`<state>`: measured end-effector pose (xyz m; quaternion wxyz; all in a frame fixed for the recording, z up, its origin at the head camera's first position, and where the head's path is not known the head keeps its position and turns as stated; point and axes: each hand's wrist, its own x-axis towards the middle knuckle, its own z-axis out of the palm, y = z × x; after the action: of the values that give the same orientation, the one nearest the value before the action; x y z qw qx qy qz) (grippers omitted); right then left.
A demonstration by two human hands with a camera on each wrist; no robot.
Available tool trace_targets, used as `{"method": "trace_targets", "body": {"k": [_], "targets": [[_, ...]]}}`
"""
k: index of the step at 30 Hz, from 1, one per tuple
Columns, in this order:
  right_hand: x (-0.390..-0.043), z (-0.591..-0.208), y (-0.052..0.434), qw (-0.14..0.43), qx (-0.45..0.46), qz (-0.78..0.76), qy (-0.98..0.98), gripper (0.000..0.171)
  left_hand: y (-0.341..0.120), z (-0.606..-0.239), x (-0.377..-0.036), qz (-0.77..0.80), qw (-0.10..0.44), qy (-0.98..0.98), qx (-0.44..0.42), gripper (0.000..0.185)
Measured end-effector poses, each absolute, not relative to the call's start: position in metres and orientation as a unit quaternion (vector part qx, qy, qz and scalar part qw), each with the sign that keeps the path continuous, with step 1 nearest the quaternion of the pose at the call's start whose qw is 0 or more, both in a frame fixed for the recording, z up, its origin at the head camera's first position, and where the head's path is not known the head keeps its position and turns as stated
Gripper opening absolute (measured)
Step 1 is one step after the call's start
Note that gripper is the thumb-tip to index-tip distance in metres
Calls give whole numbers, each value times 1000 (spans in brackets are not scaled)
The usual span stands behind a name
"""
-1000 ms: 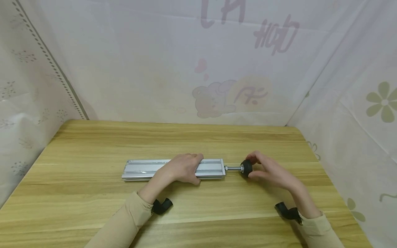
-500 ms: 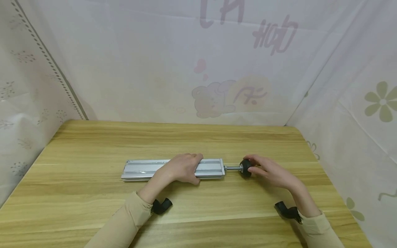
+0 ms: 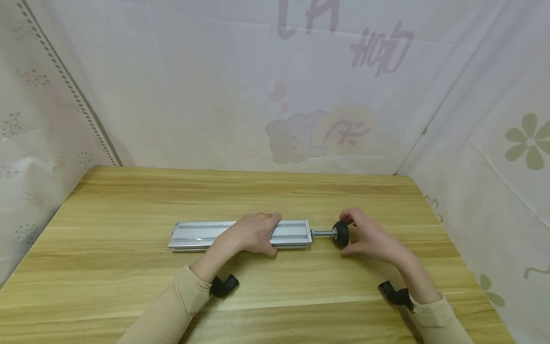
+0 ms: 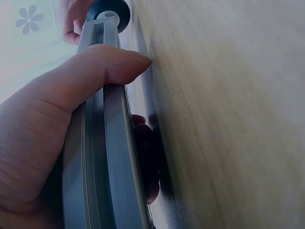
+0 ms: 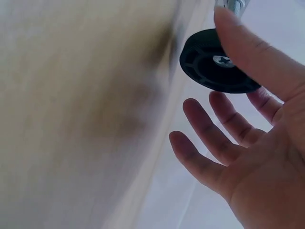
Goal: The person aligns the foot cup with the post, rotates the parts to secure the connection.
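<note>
My left hand (image 3: 253, 234) lies across a silver aluminium profile (image 3: 193, 232) and grips it, thumb on the near side and fingers over the far side. In the left wrist view, the thumb (image 4: 114, 64) crosses the grooved face of the profile. A threaded bolt (image 3: 323, 233) sticks out of its right end plate and carries a round black levelling foot (image 3: 341, 234). Around that foot my right hand (image 3: 375, 239) is spread, thumb below and index finger above. The right wrist view shows the foot's ribbed underside (image 5: 202, 67) with a cross-head screw (image 5: 223, 61) at its centre, other fingers extended loosely.
Everything lies on a wood-grain table (image 3: 129, 196). Patterned white cloth (image 3: 193, 95) hangs behind it and at both sides. Black curved pieces (image 3: 225, 286) project from both sleeve cuffs.
At the levelling foot, my right thumb and index finger first shifted round and closer together, then spread wider apart around it. The left hand and the profile have stayed in place.
</note>
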<state>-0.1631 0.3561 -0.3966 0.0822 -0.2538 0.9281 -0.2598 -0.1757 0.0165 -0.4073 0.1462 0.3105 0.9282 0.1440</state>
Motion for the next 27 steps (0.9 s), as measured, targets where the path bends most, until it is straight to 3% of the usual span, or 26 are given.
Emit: {"method": "trace_targets", "body": {"k": [6, 18, 27], "targets": [[-163, -398, 356, 78, -251, -264, 928, 71, 17, -408, -176, 146, 147, 928, 311, 58], [-165, -395, 367, 137, -251, -299, 910, 49, 16, -406, -176, 149, 149, 928, 309, 56], [-167, -394, 367, 166, -241, -278, 915, 55, 17, -406, -176, 148, 152, 928, 308, 58]]}}
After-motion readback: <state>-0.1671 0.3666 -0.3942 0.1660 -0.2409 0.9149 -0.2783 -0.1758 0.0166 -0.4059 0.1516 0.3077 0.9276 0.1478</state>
